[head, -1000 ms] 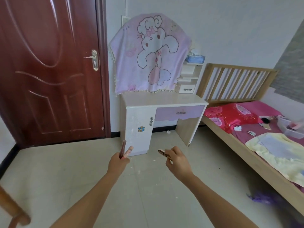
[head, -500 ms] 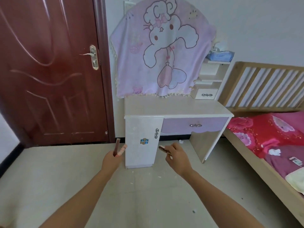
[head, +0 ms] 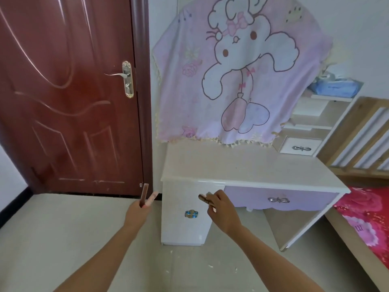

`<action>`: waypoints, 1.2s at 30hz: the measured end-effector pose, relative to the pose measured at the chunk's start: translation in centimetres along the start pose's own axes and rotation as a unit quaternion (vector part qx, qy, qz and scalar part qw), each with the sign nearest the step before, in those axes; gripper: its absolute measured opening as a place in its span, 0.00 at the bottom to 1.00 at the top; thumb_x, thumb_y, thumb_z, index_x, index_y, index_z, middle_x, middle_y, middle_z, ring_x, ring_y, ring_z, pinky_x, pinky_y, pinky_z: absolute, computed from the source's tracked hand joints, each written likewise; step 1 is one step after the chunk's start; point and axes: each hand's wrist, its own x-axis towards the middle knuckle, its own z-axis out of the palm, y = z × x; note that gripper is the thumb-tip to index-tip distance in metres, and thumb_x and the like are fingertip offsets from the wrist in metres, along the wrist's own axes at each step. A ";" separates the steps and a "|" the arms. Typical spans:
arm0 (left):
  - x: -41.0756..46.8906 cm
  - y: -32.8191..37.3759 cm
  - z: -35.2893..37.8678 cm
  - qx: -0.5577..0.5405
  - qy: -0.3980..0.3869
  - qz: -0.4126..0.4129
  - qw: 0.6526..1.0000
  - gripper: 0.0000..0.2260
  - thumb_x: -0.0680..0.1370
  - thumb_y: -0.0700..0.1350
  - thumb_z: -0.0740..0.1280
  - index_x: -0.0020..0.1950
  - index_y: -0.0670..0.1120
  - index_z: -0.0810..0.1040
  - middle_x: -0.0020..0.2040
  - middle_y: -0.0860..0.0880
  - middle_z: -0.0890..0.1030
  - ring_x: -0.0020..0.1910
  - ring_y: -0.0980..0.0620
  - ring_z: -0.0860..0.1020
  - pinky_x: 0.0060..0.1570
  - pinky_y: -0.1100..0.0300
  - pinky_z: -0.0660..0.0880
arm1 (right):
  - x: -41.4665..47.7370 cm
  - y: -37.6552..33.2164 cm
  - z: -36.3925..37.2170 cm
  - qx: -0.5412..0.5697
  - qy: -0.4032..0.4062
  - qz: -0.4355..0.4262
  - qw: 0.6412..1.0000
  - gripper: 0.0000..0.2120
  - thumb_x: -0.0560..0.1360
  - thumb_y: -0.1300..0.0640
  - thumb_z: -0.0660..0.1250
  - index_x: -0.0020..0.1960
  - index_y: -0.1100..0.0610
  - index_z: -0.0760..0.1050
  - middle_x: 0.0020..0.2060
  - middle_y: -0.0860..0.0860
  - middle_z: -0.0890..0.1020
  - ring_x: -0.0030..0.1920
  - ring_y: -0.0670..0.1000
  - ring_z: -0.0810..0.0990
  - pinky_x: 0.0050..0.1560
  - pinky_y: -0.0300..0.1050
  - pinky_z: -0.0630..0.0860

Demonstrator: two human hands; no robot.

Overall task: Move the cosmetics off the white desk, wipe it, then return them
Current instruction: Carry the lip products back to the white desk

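Two hands — left (head: 136,213), right (head: 223,211) — grip slim stick-shaped cosmetics (head: 144,194).

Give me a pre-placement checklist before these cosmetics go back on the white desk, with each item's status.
1. Left hand grips its items: ok, it holds two slim cosmetic sticks upright.
2. Right hand grips its item: ok, a small brownish cosmetic sticks out of the fingers.
3. Desk top free for placing: ok, nothing lies on the visible surface.
4. Desk already wiped: cannot tell, though it looks clean.
5. Hands above the desk top: not ok, both are in front of the cabinet, below its edge.
6. Hanging pink blanket clear of the surface: ok, its fringe ends at the back edge.
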 end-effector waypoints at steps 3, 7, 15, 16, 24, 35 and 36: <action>5.9 3.0 1.7 0.012 -0.018 0.005 1.000 0.05 0.73 0.37 0.65 0.40 0.41 0.69 0.34 0.44 0.71 0.31 0.49 0.68 0.35 0.57 0.65 | 5.7 1.3 -0.5 -0.011 0.012 0.007 1.000 0.16 0.72 0.68 0.60 0.59 0.63 0.73 0.48 0.59 0.74 0.47 0.56 0.75 0.43 0.39 0.69; 13.2 7.3 3.8 0.021 -0.051 0.022 0.998 0.06 0.72 0.37 0.65 0.47 0.40 0.71 0.41 0.43 0.74 0.39 0.46 0.73 0.41 0.55 0.69 | 12.7 2.7 -1.1 -0.009 0.045 0.034 0.998 0.15 0.69 0.72 0.63 0.55 0.66 0.76 0.42 0.62 0.75 0.40 0.60 0.76 0.40 0.42 0.69; 21.1 6.5 8.9 0.051 -0.100 -0.047 0.993 0.05 0.72 0.38 0.65 0.45 0.42 0.71 0.37 0.46 0.74 0.35 0.48 0.72 0.39 0.57 0.69 | 18.4 6.6 3.9 0.013 0.012 0.099 0.995 0.16 0.69 0.71 0.62 0.56 0.63 0.76 0.45 0.60 0.75 0.43 0.59 0.76 0.42 0.40 0.69; 21.9 6.2 9.5 0.056 -0.100 -0.057 0.992 0.04 0.72 0.38 0.65 0.44 0.42 0.71 0.36 0.47 0.73 0.34 0.48 0.71 0.38 0.57 0.68 | 19.3 7.2 4.4 0.013 0.010 0.101 0.995 0.17 0.69 0.71 0.62 0.56 0.62 0.76 0.45 0.60 0.75 0.43 0.58 0.76 0.42 0.39 0.69; 30.0 9.3 14.7 0.112 -0.069 -0.064 0.989 0.05 0.73 0.41 0.64 0.45 0.42 0.70 0.36 0.48 0.72 0.36 0.48 0.72 0.34 0.59 0.66 | 29.5 12.1 8.0 0.034 -0.035 0.069 0.996 0.16 0.70 0.69 0.62 0.57 0.62 0.75 0.46 0.59 0.75 0.44 0.58 0.76 0.41 0.40 0.70; 39.2 12.4 20.2 0.295 0.021 -0.111 0.949 0.14 0.78 0.51 0.57 0.56 0.41 0.69 0.53 0.41 0.76 0.52 0.42 0.76 0.47 0.54 0.71 | 38.3 17.2 11.8 0.129 -0.017 0.053 0.990 0.15 0.64 0.74 0.67 0.50 0.64 0.78 0.38 0.59 0.75 0.34 0.58 0.76 0.34 0.44 0.75; 39.5 12.6 20.6 0.331 0.026 -0.106 0.937 0.13 0.78 0.47 0.57 0.58 0.40 0.67 0.56 0.41 0.74 0.55 0.42 0.75 0.49 0.53 0.71 | 38.5 17.5 12.0 0.136 -0.019 0.047 0.989 0.16 0.63 0.74 0.68 0.50 0.64 0.78 0.38 0.60 0.75 0.33 0.58 0.77 0.33 0.45 0.76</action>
